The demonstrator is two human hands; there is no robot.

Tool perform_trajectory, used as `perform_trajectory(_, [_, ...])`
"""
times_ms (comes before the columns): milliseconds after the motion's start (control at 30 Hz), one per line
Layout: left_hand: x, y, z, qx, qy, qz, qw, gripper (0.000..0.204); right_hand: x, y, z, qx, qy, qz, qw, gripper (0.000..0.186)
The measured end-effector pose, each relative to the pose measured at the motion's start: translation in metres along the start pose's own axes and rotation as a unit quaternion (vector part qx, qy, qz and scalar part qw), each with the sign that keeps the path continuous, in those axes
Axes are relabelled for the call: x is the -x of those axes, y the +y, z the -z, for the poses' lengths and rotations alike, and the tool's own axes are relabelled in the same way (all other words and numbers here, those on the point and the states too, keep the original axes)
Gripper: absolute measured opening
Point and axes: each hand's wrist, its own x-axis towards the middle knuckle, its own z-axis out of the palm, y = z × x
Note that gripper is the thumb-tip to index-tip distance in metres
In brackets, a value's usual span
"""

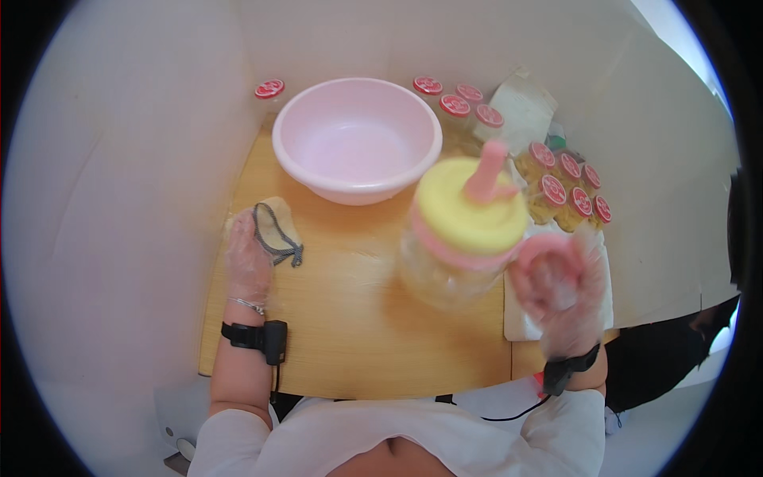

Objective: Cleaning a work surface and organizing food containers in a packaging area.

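Observation:
My right hand [564,294], in a clear plastic glove, is closed round the pink ring handle of a large clear drinking cup [449,274]. The cup has a yellow lid with a pink straw spout and tilts slightly above the table; motion blurs it. At the table's left side, my left hand [250,258], also gloved, has its fingers closed at the edge of a beige cloth piece [276,226] trimmed with a dark patterned cord. Part of that cloth lies under the fingers.
A pink basin [358,187] stands at the back of the wooden table [350,342]. Red-lidded jars [455,107] stand behind it, and several with yellowish contents [548,199] are at the right. A white cloth [520,314] lies under my right hand. Pale walls [143,199] enclose the table.

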Motion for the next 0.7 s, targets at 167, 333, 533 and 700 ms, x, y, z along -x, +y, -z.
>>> perform_trajectory(167, [0.002,0.018,-0.008,0.216,0.039,0.095,0.971,0.034,-0.013,0.050,-0.014,-0.009,-0.249,-0.080,0.965,0.042])
perform_trajectory(333, [0.008,0.049,-0.022,0.214,0.089,0.129,0.964,0.036,-0.031,0.102,-0.032,0.053,-0.266,-0.161,0.949,0.040])
perform_trajectory(533, [0.017,0.091,-0.017,0.091,-0.104,0.046,0.989,0.033,-0.046,0.127,-0.025,0.088,-0.270,-0.211,0.936,0.051])
perform_trajectory(700, [0.016,0.113,-0.032,-0.104,-0.289,-0.082,0.948,0.033,-0.064,0.129,-0.018,0.078,-0.321,-0.242,0.912,0.051])
